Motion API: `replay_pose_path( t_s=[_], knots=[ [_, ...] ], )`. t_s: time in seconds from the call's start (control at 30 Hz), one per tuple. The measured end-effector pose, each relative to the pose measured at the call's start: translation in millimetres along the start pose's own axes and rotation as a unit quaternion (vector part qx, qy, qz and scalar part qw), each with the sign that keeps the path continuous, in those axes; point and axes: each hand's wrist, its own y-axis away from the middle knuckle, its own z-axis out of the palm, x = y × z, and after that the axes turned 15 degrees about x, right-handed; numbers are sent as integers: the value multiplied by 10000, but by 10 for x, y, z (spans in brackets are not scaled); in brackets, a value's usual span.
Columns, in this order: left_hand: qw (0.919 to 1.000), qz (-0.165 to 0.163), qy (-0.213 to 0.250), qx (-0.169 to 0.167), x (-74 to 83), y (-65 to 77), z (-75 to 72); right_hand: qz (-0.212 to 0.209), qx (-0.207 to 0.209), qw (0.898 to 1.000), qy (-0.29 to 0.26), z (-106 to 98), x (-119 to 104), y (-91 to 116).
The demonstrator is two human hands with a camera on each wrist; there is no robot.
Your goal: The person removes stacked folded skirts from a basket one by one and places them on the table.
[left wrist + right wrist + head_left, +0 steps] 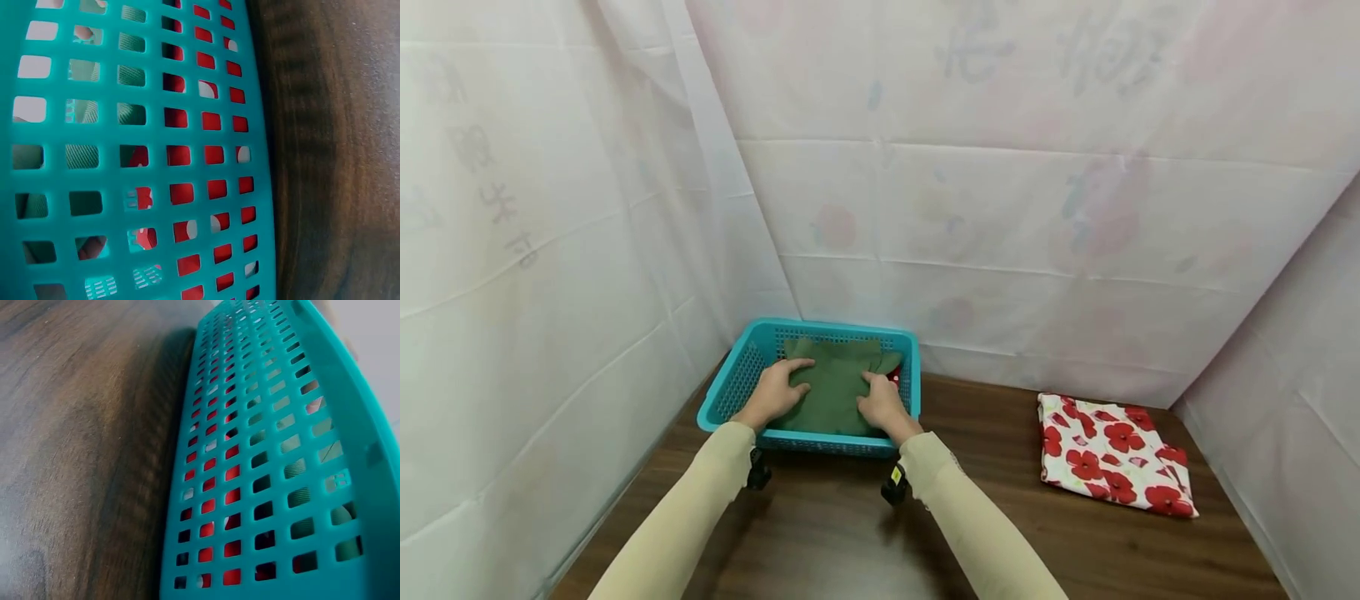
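Note:
A folded green cloth (pixel 833 387) lies inside a turquoise plastic basket (pixel 827 444). My left hand (pixel 775 392) rests on the cloth's left side, thumb and forefinger spread apart. On its right side, my right hand (pixel 882 406) presses down with thumb and forefinger extended. Red fabric with white spots (pixel 893 377) peeks out by the right hand. In the left wrist view, red fabric (pixel 181 194) shows through the holes, below the green layer. The right wrist view shows the basket's wall (pixel 369 550) up close; the basket mostly hides the hands in both wrist views.
A folded white cloth with red flowers (pixel 1112 454) lies on the right of the dark wooden table (pixel 1000 517). White printed sheeting (pixel 1000 208) encloses the back and both sides, and the basket stands close to it at the back left.

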Motion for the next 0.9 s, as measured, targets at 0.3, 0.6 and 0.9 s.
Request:
replay_pose_path(
  t_s=[0.3, 0.6, 0.9],
  knots=[
    [9990, 222, 193, 330, 2, -29, -23, -53, 275, 9989, -382, -131, -29, -8],
    [9966, 229, 459, 646, 316, -96, -173, -41, 307, 9967, -752, -479, -196, 34],
    [9924, 226, 857, 849, 711, 46, -125, -360, 563, 9952, -712, -905, -187, 210]
  ],
)
